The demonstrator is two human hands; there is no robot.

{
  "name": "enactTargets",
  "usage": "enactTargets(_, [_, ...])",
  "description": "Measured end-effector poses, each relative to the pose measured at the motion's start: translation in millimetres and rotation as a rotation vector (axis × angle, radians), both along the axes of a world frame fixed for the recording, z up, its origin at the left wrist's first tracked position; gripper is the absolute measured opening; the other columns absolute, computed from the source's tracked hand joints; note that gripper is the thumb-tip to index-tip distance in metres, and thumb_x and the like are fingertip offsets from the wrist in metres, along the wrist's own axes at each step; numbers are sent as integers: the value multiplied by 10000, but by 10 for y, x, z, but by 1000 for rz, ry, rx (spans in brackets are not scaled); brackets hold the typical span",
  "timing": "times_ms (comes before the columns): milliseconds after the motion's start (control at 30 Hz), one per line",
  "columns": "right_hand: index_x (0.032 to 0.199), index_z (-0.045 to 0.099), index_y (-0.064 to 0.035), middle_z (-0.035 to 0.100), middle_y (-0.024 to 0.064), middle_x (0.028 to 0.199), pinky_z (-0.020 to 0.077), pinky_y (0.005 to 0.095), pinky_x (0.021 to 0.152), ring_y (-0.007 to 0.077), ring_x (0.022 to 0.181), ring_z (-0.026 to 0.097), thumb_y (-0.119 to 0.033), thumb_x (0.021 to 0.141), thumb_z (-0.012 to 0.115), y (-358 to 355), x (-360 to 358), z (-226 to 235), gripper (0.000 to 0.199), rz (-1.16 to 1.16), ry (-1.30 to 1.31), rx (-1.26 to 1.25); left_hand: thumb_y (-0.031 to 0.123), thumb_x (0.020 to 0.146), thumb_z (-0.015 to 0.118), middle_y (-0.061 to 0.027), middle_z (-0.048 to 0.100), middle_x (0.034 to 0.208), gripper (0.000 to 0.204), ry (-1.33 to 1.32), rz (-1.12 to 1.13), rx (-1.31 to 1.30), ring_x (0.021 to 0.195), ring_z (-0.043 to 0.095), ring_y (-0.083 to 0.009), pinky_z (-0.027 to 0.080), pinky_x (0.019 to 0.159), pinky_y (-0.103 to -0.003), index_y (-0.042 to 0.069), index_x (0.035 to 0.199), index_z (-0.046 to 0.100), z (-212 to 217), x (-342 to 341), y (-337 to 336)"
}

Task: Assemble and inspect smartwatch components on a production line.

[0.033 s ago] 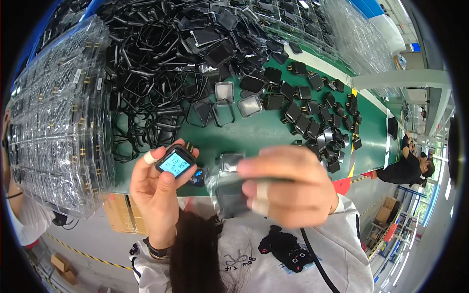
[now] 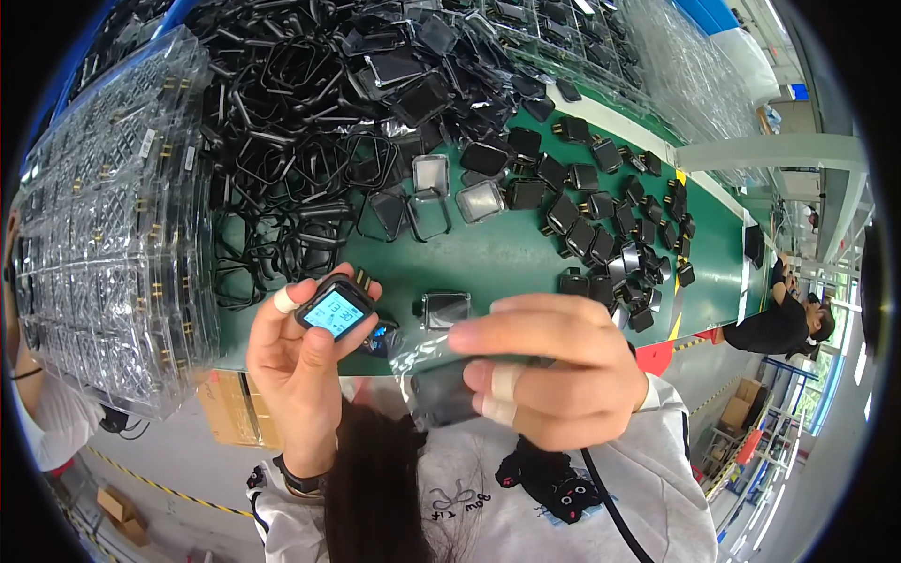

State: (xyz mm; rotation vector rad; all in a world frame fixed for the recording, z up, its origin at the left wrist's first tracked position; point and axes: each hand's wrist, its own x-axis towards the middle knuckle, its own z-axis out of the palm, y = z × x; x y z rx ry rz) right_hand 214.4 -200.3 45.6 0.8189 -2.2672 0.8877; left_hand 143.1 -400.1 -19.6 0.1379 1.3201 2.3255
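Note:
My left hand (image 2: 305, 366) grips a small black device (image 2: 336, 310) with a lit blue-white screen facing up and metal pins at its top. White tape wraps one of its fingers. My right hand (image 2: 558, 371), also taped, pinches a piece of clear plastic film (image 2: 413, 364); a dark, squarish, see-through cover (image 2: 441, 389) hangs with it below the fingers. Whether film and cover are one piece, I cannot tell. Beyond the right fingertips a black-framed device (image 2: 446, 308) lies on the green table (image 2: 469, 263). Another part, glowing blue (image 2: 380, 334), sits partly hidden beside my left hand.
Black frames (image 2: 282, 169) are heaped at the far left, with dark covers (image 2: 422, 98) next to them. Several pinned black devices (image 2: 582, 216) spread across the right. Stacked clear trays (image 2: 122, 235) stand at the left. A person (image 2: 784, 319) is at the far right.
The right hand, smeared before, is now sharp and has shifted slightly, uncovering more of the device on the table. The left hand is nearly still.

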Motion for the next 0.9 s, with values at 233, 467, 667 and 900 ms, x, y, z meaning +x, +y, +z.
enactTargets(233, [697,595,-5,616,89,860,543,378,597,327,810,667,30,651,701,-3,18,-147,120,26,62,-9,159,900,607,-265,548,1199,374,35,0,15,1034,598,-408,566,819,-437,-20,1199,472,47,27,15])
enactTargets(467, [774,621,16,618,108,874,506,352,555,319,795,662,24,663,702,-10,108,-258,137,23,-115,-184,148,919,573,-270,526,1228,346,54,-91,10,1074,578,-396,547,849,-451,-24,1201,470,77,99,82])
enactTargets(667, [855,646,25,633,130,929,479,347,565,312,794,649,3,681,703,-3,85,-300,185,84,-171,-233,159,948,517,-281,494,1261,318,17,-253,92,1133,542,-381,522,886,-464,-28,1201,470,85,172,136])
enactTargets(900, [857,649,21,641,145,967,493,361,584,315,783,646,-3,695,706,-5,154,-301,174,81,-131,-231,159,959,494,-286,485,1269,310,109,-269,120,1151,529,-378,509,906,-472,-31,1202,467,105,171,82])
